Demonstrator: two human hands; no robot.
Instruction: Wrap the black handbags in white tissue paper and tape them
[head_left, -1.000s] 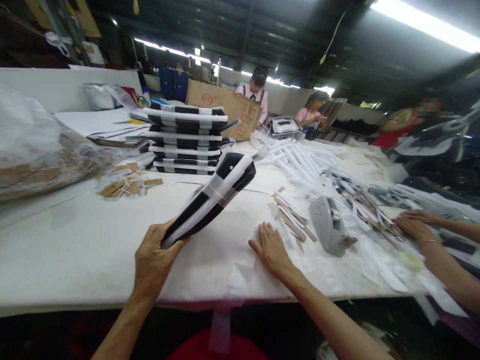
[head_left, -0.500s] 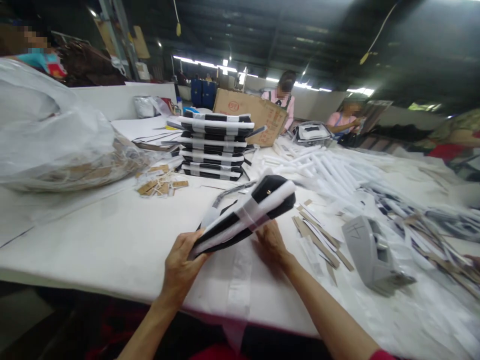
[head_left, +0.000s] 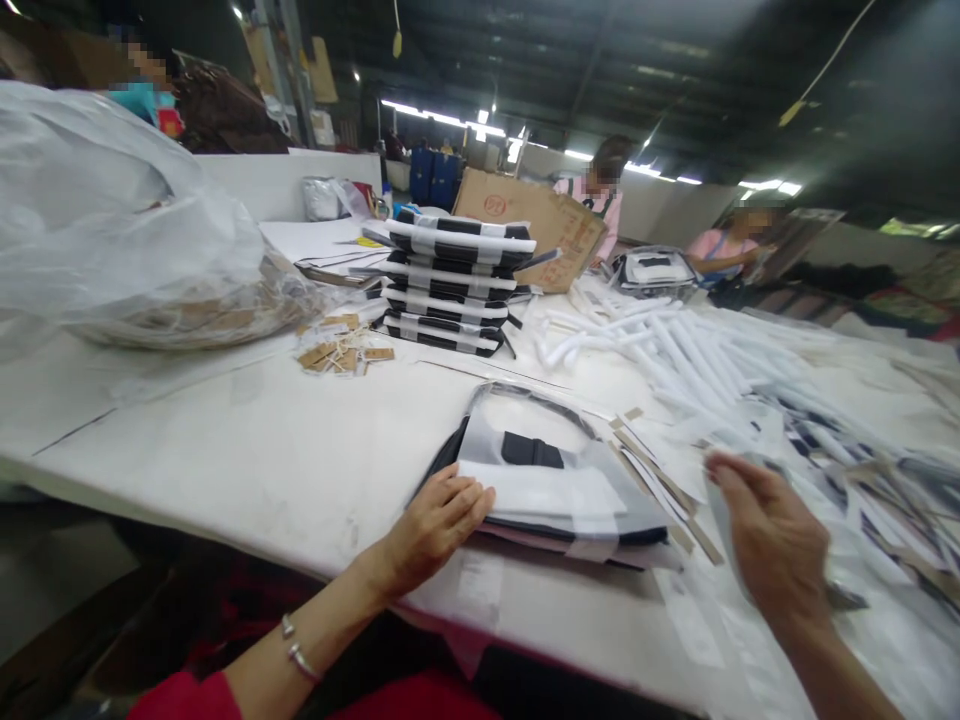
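A black-and-white bag (head_left: pixel 551 485) wrapped in white paper and clear tape lies flat near the table's front edge. My left hand (head_left: pixel 439 520) rests on its left edge, fingers stretched out flat on the paper. To the right of the bag my right hand (head_left: pixel 772 540) hovers above the table, seen from the back and smeared by motion. It covers a grey tape dispenser (head_left: pixel 846 598), of which only a sliver shows. Whether the fingers hold anything is hidden.
A stack of wrapped bags (head_left: pixel 450 285) stands mid-table before a cardboard box (head_left: pixel 525 225). A big plastic sack (head_left: pixel 112 240) lies left, loose brown tags (head_left: pixel 341 350) beside it. White paper rolls (head_left: pixel 660 340) and strips cover the right. Other people work at the far side.
The bag, held tilted in my left hand, now lies flat on the table. My right hand has left the bag and swung right over the dispenser. The view has turned left.
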